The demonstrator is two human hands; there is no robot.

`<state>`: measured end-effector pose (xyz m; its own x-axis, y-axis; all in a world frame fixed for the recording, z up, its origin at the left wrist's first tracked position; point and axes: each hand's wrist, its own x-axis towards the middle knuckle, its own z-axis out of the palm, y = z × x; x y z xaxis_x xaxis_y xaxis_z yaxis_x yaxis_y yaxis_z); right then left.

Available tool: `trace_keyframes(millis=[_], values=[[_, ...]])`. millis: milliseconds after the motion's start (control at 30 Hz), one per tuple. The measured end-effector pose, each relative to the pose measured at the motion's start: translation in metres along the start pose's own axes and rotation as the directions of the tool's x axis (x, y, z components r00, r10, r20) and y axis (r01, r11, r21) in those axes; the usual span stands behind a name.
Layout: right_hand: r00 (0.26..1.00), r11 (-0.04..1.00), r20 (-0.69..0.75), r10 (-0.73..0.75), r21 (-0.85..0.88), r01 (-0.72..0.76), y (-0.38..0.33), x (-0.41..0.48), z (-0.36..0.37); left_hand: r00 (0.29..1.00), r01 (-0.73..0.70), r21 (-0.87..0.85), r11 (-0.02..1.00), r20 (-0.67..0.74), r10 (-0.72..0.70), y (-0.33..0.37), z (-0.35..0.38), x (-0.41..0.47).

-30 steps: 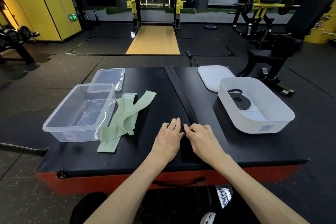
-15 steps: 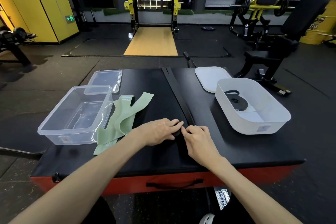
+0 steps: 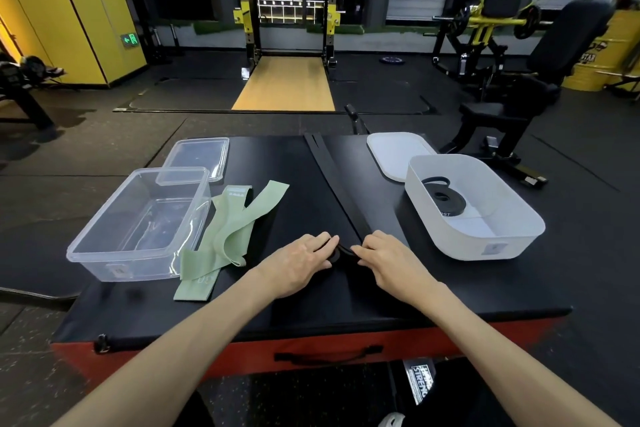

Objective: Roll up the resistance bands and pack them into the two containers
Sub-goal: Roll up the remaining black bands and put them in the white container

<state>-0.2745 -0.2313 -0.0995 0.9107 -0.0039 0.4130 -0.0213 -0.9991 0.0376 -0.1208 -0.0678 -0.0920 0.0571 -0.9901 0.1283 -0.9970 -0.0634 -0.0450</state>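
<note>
- The left hand (image 3: 301,264) and right hand (image 3: 391,262) meet near the front edge of a black padded worktop (image 3: 450,291). Their fingers are curled, and together they pinch the small coiled end of a long black band (image 3: 332,177).
- The rest of that band lies flat as a narrow strip, running from the hands to the far edge of the worktop. Most of its length is unrolled.
- Just left of the left hand, pale green bands (image 3: 232,229) lie loose and crossed over one another. I cannot tell how many there are.
- The green bands lie against a clear container (image 3: 86,253) on the left, which appears to hold nothing. Its clear lid (image 3: 197,158) lies flat behind it.
- On the right, apart from the right hand, is an open white container (image 3: 485,248). It holds one rolled band (image 3: 441,198), also black. Its white lid (image 3: 394,153) lies behind it.
- The task looks less than half done. One band is packed and one is barely started. The green bands are unrolled, the clear container is unfilled, and both lids are off.
</note>
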Motion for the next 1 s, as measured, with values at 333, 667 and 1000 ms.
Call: trace_keyframes(millis=[333, 667, 1000], values=[[0.997, 0.987, -0.070, -0.022, -0.162, 0.010, -0.016, -0.002, -0.002, 0.991, 0.113, 0.103, 0.988, -0.086, -0.104, 0.019, 0.006, -0.004], [0.989, 0.980, -0.085, 0.118, -0.151, -0.130, -0.031, -0.005, 0.008, 0.983, 0.176, 0.403, 0.898, -0.113, -0.141, 0.038, -0.002, -0.004], [0.981, 0.985, -0.086, 0.175, 0.009, -0.175, -0.022, -0.008, 0.008, 0.927, 0.311, 0.309, 0.899, -0.306, -0.216, 0.032, 0.023, -0.002]])
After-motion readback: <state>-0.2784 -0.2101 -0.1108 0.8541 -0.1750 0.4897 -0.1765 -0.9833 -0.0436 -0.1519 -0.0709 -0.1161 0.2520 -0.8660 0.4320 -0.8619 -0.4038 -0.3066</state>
